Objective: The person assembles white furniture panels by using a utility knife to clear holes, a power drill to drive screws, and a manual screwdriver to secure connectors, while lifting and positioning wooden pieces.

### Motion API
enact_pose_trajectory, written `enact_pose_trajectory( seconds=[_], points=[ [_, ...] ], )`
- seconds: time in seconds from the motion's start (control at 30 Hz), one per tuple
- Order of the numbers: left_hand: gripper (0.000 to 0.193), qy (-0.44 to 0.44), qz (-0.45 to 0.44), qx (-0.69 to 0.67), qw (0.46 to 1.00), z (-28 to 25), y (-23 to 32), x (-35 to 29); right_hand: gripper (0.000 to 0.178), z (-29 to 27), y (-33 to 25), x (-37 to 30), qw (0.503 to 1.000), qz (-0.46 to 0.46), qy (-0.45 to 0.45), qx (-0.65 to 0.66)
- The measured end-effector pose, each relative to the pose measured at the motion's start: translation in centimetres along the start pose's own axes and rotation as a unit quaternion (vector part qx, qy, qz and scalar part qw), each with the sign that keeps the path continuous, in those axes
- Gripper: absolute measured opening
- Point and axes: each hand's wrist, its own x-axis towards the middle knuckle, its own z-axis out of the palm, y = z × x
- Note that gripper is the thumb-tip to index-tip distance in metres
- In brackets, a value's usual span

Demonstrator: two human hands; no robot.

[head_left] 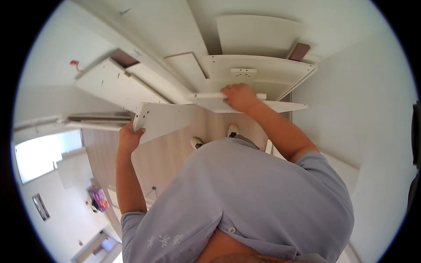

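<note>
My left hand (130,137) grips the near end of a white drilled panel (165,119), thumb on its face and fingers behind its edge. Several dark holes line that end of the panel, which stands tilted above the floor. To the right, my right hand (240,97) is closed over the top edge of a narrow white board (211,103). Its fingertips go over the far side and are partly hidden. Just beyond it, a white cabinet part with a curved-looking front panel (261,65) carries a small drilled block (243,72).
More white panels (164,26) lean against the wall at the back. A long pale board assembly (116,83) stands at the left, with red-tipped wires (75,64) on the wall above. My shoes (232,130) are on the wood floor (162,158). A bright window (48,153) is at far left.
</note>
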Motion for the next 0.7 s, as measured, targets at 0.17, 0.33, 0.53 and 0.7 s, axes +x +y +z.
enact_pose_trajectory(
  seconds=[0.17,0.33,0.53,0.7],
  points=[
    [0.034,0.053,-0.151,-0.072,0.984,2.5,-6.7,-5.7,0.047,0.6,3.8,3.6,0.994,0.021,0.071,-0.082],
    [0.032,0.147,-0.269,-0.155,0.939,4.6,-11.1,-13.5,0.069,0.7,4.8,4.7,0.983,0.071,0.122,-0.12],
    [0.027,0.175,-0.352,-0.236,0.889,4.5,-11.5,-19.5,0.077,1.2,4.7,6.2,0.979,0.098,0.117,-0.133],
    [0.027,0.21,-0.378,-0.252,0.866,4.5,-12.0,-26.5,0.054,4.0,-1.1,3.5,0.972,-0.031,0.231,0.016]
  ],
)
